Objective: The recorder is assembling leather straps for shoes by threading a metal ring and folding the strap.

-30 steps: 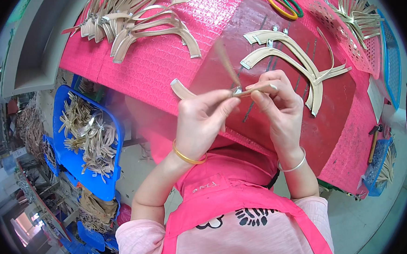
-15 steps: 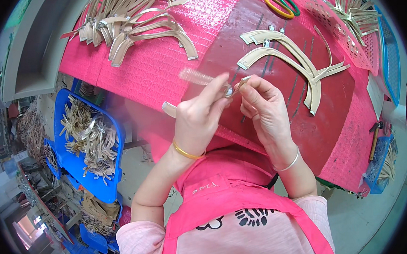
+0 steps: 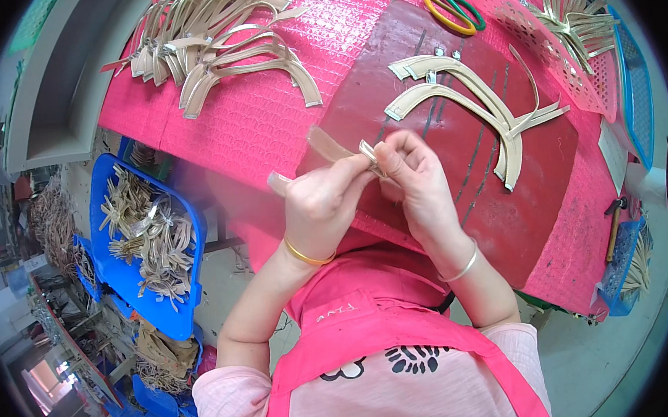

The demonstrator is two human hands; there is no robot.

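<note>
Pale curved bamboo strip [image 3: 329,148] pinched by left hand [image 3: 322,201] and right hand [image 3: 416,177] — above dark red mat's [image 3: 526,220] near edge.

A craft workshop: a pink-covered counter [image 3: 268,128] piled with curved bamboo strips [image 3: 217,40], scissors [image 3: 452,6] at its far edge, blue crates [image 3: 124,275] of strip offcuts on the floor beside it

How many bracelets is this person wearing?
2: a gold bangle on the left wrist and a silver bangle on the right wrist. Sleeves may hide others.
</note>
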